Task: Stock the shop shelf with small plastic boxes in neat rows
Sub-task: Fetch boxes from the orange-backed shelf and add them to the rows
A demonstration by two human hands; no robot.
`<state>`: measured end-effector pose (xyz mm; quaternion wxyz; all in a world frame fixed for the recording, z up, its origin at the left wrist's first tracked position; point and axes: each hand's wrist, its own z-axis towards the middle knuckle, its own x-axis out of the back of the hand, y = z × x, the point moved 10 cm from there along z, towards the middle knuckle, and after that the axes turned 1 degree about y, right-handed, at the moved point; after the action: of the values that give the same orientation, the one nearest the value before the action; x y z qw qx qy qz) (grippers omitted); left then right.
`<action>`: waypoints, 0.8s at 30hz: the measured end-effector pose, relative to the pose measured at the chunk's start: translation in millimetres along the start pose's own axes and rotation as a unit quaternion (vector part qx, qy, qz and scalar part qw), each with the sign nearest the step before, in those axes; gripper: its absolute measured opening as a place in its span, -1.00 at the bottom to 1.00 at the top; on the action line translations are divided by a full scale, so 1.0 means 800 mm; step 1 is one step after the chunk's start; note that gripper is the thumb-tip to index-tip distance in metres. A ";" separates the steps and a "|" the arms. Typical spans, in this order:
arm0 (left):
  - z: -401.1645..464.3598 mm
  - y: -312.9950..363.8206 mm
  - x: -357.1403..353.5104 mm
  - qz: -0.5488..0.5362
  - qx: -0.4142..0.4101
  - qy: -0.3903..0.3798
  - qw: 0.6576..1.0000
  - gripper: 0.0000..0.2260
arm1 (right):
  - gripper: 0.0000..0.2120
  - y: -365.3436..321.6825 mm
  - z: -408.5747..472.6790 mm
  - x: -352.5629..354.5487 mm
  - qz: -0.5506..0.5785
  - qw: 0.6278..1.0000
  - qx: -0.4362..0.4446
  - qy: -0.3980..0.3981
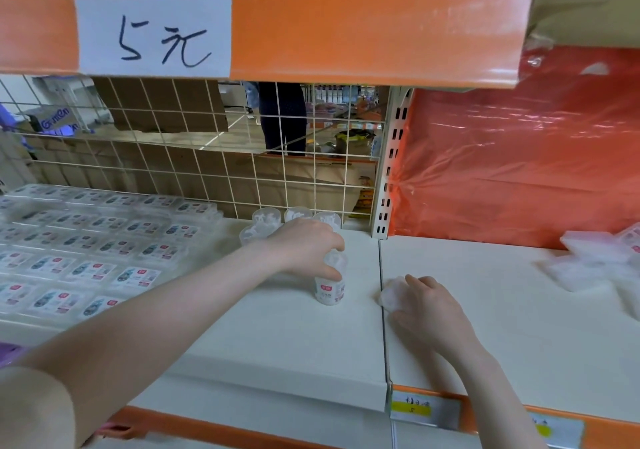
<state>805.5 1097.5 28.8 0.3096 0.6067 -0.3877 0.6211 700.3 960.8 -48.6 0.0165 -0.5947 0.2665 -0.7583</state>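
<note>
My left hand (304, 251) grips the top of a small clear plastic container (329, 287) with a white and red label, which stands upright on the white shelf (277, 341). Behind that hand stand three more clear containers (294, 218) near the wire back grid. My right hand (424, 304) lies on the shelf by the seam between shelf boards, its fingers curled round a small clear plastic box (391, 296). Flat labelled plastic boxes (86, 251) fill the left part of the shelf in neat rows.
A loose pile of clear plastic boxes (595, 265) lies at the right of the shelf, before red plastic sheeting (519, 157). An orange price strip (346, 32) with a handwritten tag hangs overhead. The white wire grid (207, 157) and a perforated upright (389, 171) close the back.
</note>
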 end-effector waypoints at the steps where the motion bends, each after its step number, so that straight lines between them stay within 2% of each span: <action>1: 0.003 -0.001 0.001 0.011 0.007 0.008 1.000 -0.56 | -0.75 0.000 0.000 0.000 0.000 1.000 0.002 0.001; 8: 0.012 -0.013 -0.002 0.033 0.049 0.012 0.998 -0.50 | -0.76 0.000 0.000 0.000 -0.006 1.000 0.006 0.004; 11: 0.012 -0.008 -0.003 -0.002 0.007 -0.002 1.000 -0.50 | -0.75 0.000 0.000 0.000 -0.010 1.000 0.010 0.005; 15: 0.006 0.008 -0.008 -0.082 -0.084 -0.067 0.991 -0.48 | -0.68 0.001 0.001 -0.002 -0.010 1.000 0.004 -0.001; 19: 0.008 0.010 -0.011 -0.078 -0.097 -0.090 0.988 -0.51 | -0.61 0.004 0.000 -0.001 -0.005 1.000 -0.006 -0.003; 24: 0.017 0.006 -0.007 -0.048 -0.083 -0.065 0.993 -0.56 | -0.76 -0.001 0.000 0.003 0.009 1.000 0.010 0.009</action>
<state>808.9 1083.9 22.4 0.3627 0.6359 -0.4278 0.5301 699.6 960.6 -46.5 0.0269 -0.5853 0.2639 -0.7662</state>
